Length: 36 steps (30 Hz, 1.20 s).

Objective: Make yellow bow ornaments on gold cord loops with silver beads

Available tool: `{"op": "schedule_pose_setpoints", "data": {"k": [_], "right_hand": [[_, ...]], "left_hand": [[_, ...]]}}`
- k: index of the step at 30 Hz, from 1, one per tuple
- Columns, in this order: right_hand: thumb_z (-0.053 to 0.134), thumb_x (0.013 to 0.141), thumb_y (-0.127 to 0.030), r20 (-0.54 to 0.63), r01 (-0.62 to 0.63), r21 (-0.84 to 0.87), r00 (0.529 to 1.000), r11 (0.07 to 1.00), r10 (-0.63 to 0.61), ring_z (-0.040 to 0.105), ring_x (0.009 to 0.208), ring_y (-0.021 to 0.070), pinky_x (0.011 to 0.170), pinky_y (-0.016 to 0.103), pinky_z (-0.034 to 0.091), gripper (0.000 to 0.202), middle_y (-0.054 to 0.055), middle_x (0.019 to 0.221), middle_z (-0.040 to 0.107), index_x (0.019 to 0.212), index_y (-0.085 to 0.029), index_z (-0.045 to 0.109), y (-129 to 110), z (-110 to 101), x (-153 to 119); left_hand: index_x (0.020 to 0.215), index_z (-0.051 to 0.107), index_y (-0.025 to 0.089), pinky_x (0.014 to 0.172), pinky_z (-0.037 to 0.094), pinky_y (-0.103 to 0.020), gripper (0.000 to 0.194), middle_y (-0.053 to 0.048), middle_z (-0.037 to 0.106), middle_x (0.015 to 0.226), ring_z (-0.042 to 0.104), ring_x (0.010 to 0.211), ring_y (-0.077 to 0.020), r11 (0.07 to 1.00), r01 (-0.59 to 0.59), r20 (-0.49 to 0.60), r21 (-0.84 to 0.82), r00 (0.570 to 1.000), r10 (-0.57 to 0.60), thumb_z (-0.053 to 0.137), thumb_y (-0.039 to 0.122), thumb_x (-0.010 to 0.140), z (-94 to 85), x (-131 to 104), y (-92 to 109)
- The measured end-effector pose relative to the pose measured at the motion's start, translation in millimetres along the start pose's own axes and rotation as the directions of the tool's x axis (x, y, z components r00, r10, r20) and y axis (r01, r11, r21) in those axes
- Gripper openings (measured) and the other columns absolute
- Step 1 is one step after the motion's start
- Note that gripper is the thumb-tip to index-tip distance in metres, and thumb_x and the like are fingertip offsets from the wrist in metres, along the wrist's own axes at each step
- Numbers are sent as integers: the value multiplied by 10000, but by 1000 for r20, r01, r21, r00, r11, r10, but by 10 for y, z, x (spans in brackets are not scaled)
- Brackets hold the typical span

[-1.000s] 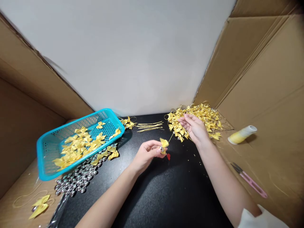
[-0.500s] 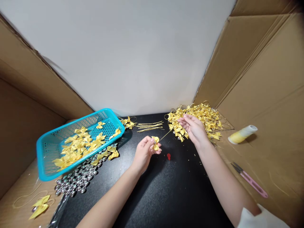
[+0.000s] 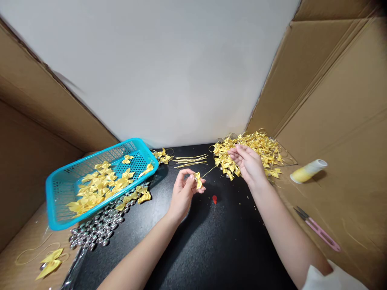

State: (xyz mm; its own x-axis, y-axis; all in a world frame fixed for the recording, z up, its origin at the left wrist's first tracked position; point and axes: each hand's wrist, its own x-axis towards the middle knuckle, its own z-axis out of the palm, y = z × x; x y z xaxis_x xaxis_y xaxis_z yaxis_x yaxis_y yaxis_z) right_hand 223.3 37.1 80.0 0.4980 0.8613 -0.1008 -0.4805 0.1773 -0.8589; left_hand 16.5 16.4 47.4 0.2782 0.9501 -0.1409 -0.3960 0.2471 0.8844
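Near the basket (image 3: 52, 201) of yellow bows (image 3: 99, 183), left hand (image 3: 183, 192) pinches one bow (image 3: 198, 182), right hand (image 3: 249, 164) its cord (image 3: 209, 172).

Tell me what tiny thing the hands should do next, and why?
Perhaps the right hand should gently draw the gold cord snug: the left hand pinches the yellow bow, and the cord slants straight from it toward the right hand, whose fingertips look pinched together.

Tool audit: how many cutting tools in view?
1: the pink snips, lying on the cardboard at the right, nearer the camera than the spool. Others could be hidden under the bow pile.
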Motion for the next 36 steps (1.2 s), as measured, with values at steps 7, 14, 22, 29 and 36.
{"op": "schedule_pose_setpoints", "data": {"k": [7, 14, 22, 29, 36], "right_hand": [[816, 727, -236, -7, 13, 4, 1000, 1000, -13, 719, 612, 97, 586, 127, 584, 194, 5, 638, 717, 739, -157, 639, -9, 3, -1], [807, 724, -213, -29, 31, 17, 999, 999, -31, 718, 625, 100, 601, 144, 589, 175, 1, 631, 720, 736, -159, 641, -29, 1, -3], [796, 718, -239, -32, 94, 4, 995, 996, -94, 720, 634, 107, 608, 168, 589, 176, -9, 636, 714, 756, -167, 640, -67, 18, -51], [807, 716, -250, -35, 108, 4, 994, 994, -108, 718, 633, 107, 613, 171, 588, 195, -10, 640, 710, 757, -169, 634, -68, 17, -45], [793, 713, -224, -51, 100, 28, 994, 995, -98, 713, 620, 102, 606, 168, 583, 159, -11, 628, 710, 740, -170, 646, -76, 26, -54]], "left_hand": [[871, 669, 147, 655, 531, -300, 320, -67, 742, 789, 693, 655, -181, 999, 19, 86, -43, 996, -15, 779, 411, 727, 0, -4, -5], [845, 642, 152, 681, 535, -282, 326, -79, 768, 857, 701, 691, -166, 1000, -26, 46, 12, 999, 25, 812, 393, 705, 12, -10, 13], [740, 586, 170, 718, 514, -255, 355, -31, 743, 804, 691, 729, -145, 999, 3, -6, -52, 1000, -3, 883, 312, 607, 23, 6, 54], [704, 663, 153, 712, 516, -241, 308, -42, 744, 768, 657, 688, -121, 986, 55, 1, -160, 998, -55, 898, 309, 579, 4, 35, 39], [782, 734, 140, 748, 549, -243, 325, -51, 761, 794, 701, 754, -148, 972, 114, 0, -207, 993, -117, 907, 295, 555, 4, 25, 61]]}}
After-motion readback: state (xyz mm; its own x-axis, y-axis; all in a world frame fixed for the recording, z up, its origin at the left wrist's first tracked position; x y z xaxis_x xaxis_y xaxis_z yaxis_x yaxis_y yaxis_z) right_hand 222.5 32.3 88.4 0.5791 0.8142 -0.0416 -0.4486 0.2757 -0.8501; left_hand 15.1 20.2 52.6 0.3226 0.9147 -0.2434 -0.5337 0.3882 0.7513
